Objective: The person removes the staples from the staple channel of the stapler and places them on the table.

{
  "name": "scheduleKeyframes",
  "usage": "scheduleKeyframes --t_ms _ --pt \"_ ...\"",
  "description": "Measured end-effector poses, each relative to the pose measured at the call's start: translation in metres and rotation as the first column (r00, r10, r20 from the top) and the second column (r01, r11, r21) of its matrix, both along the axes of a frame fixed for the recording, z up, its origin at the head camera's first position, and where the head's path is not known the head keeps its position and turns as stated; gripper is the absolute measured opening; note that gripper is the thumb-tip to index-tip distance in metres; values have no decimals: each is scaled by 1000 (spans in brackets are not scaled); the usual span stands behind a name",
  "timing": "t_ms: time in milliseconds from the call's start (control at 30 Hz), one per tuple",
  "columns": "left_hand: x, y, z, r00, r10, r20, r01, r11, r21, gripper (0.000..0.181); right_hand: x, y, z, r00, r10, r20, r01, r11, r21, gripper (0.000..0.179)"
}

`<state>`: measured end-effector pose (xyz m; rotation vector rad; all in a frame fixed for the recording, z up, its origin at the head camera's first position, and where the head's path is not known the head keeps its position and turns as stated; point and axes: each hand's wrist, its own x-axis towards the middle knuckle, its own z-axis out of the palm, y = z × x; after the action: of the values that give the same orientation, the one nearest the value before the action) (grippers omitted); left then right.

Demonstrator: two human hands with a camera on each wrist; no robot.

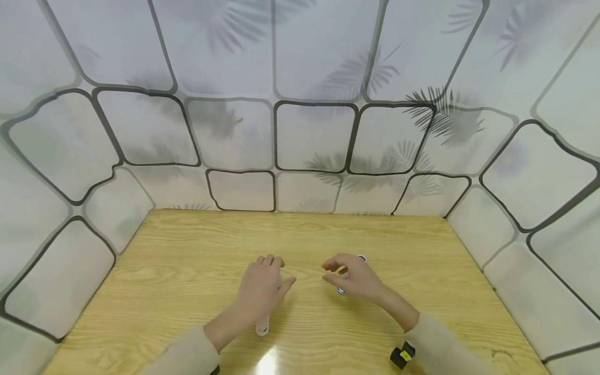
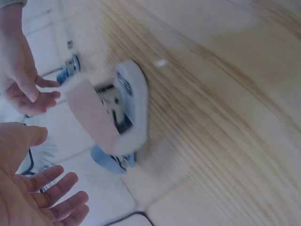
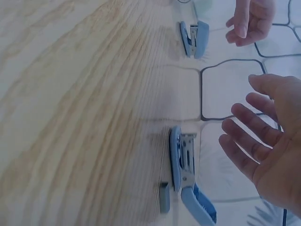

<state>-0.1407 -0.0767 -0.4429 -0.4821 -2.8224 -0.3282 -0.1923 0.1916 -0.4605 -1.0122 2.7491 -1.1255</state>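
Observation:
My left hand (image 1: 263, 286) hovers above the table with its thumb spread, and its palm faces inward in the left wrist view. Below it lies a pale stapler (image 1: 262, 327), mostly hidden by the hand in the head view; the left wrist view shows this pink-and-white stapler (image 2: 131, 94) with a blue piece (image 2: 110, 161) behind it. My right hand (image 1: 354, 277) has loosely bent fingers and holds nothing. Near it is a blue stapler (image 3: 178, 160), swung wide apart, with a small grey-blue block (image 3: 164, 197) beside it. Another blue stapler (image 3: 194, 40) stands farther off, near the left hand.
The wood-grain table (image 1: 187, 245) is enclosed by white curtain-like walls (image 1: 314, 135) with dark line and leaf patterns. A black device with a yellow mark (image 1: 404, 355) sits at the right wrist. Glare shows at the table's near side.

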Motion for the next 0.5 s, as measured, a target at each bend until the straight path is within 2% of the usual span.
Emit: scheduleKeyframes --t_ms 100,200,500 --pt "-1 -15 -3 999 21 -25 -21 999 -24 43 -4 -13 0 995 72 -65 -69 996 47 29" --pt "0 -25 -7 999 44 -11 -45 999 -26 44 -8 -27 -2 985 122 -125 -109 988 106 30" --pt "0 -35 -19 998 48 50 -47 999 -19 45 -22 -66 -3 947 208 -243 -127 941 314 31"
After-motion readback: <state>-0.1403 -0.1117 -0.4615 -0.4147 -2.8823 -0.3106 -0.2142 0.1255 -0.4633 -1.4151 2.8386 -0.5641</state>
